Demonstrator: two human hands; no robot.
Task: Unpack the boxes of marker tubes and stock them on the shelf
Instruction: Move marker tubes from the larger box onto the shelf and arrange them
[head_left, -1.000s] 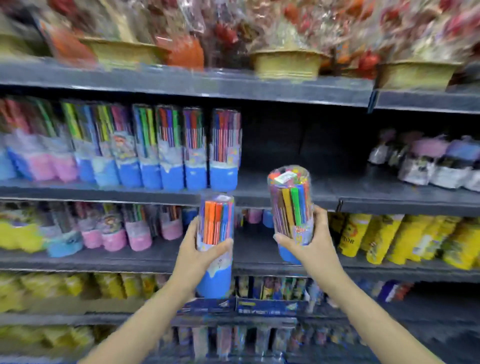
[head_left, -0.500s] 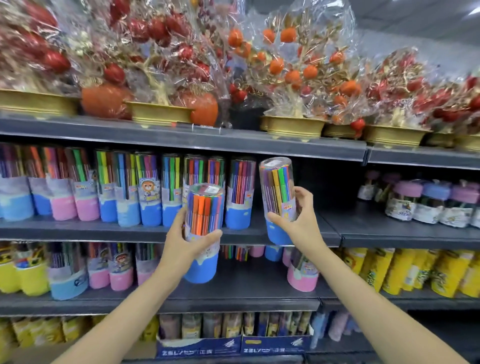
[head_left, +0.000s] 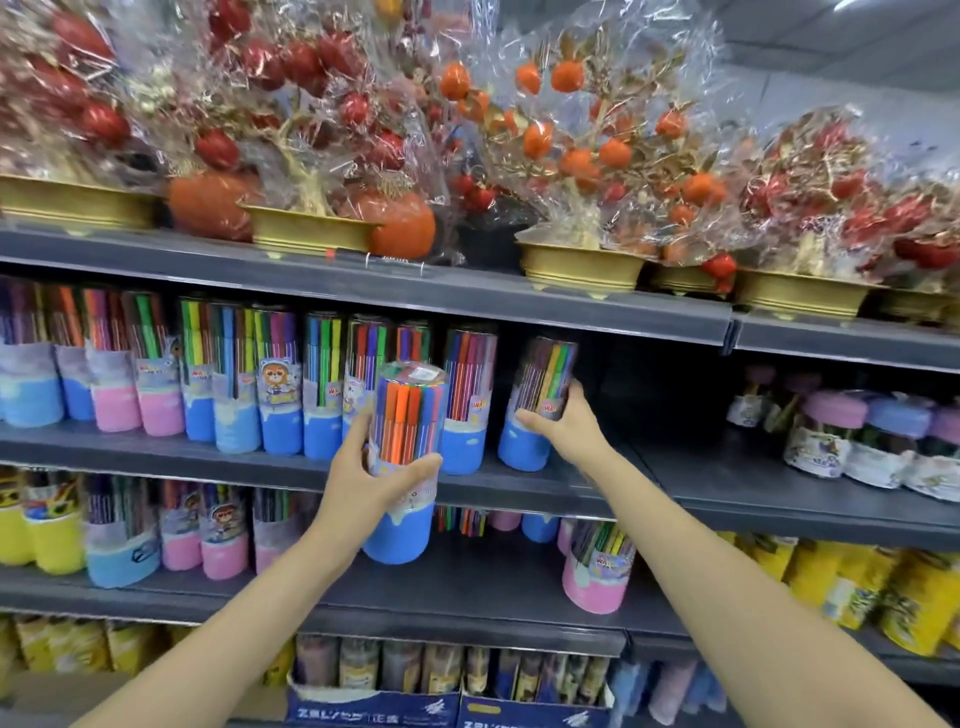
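Marker tube (head_left: 540, 402) in right hand (head_left: 571, 426) at row's end, open shelf (head_left: 675, 467) beside

Retail shop aisle, grey tiered shelves (head_left: 519, 306), rows of marker tubes (head_left: 280, 384), cellophane-wrapped ornamental trees (head_left: 587, 156) (gold pots)

Single head view, close to shelf (head_left: 519, 483), facing it straight on, tilted slightly upward; arms reach forward from below.

Gripped a blue-based marker tube (head_left: 404, 457) in left hand (head_left: 358, 486); set another tube (head_left: 537, 405), tilted, on shelf (head_left: 597, 488) with right hand (head_left: 569, 428).
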